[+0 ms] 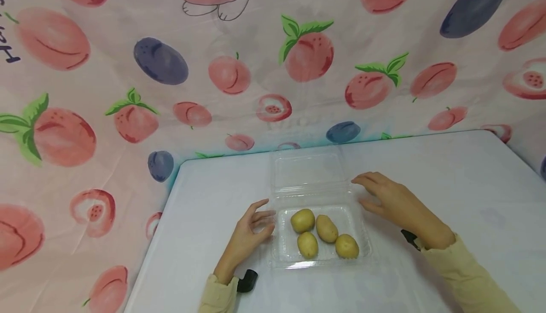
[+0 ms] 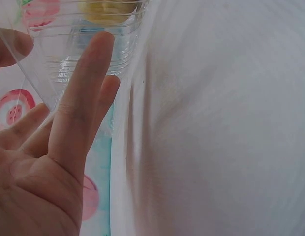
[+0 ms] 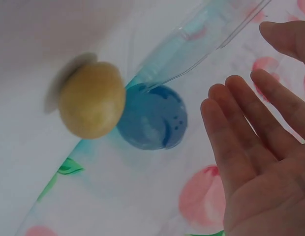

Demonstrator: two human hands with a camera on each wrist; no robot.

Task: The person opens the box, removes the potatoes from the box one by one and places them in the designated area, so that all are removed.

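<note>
A clear plastic clamshell box [image 1: 281, 251] lies unfolded on the table, its lid [image 1: 309, 168] laid back toward the wall. Several yellow potatoes [image 1: 326, 229] sit in the box's base. My left hand [image 1: 247, 230] is at the base's left side, fingers spread and thumb near the rim. In the left wrist view, the fingers [image 2: 81, 98] overlap the ridged clear plastic. My right hand [image 1: 390, 201] hovers by the right side near the hinge, its fingers loosely extended and holding nothing. The right wrist view shows a potato [image 3: 93, 101] and a clear plastic edge beyond those fingers [image 3: 241, 128].
The table has a white cover [image 1: 222, 185]. Behind it and along its left side hangs a pink cloth [image 1: 192, 67] printed with peaches and dark blue fruit. Black wrist straps or mounts [image 1: 247, 281] show near both sleeves.
</note>
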